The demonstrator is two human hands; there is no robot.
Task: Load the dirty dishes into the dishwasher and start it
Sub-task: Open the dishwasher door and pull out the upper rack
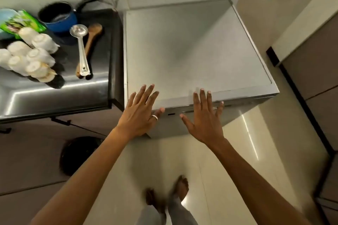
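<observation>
Steel dishwasher (pixel 192 45) closed; left hand (pixel 140 113), right hand (pixel 204 120) spread over it

Dishwasher (pixel 192 51): silver-grey box, door shut, standing on the floor just right of the bench (pixel 54 93), flat top bare.

Dishes on the bench, left:
- Blue saucepan (pixel 58 18), dark inside, upright, black handle pointing far-right.
- Steel ladle (pixel 82 49), bowl at the far end, lying alongside a wooden spoon (pixel 92 39), touching.
- White cups (pixel 34 55), clustered together near-left of the saucepan.
</observation>
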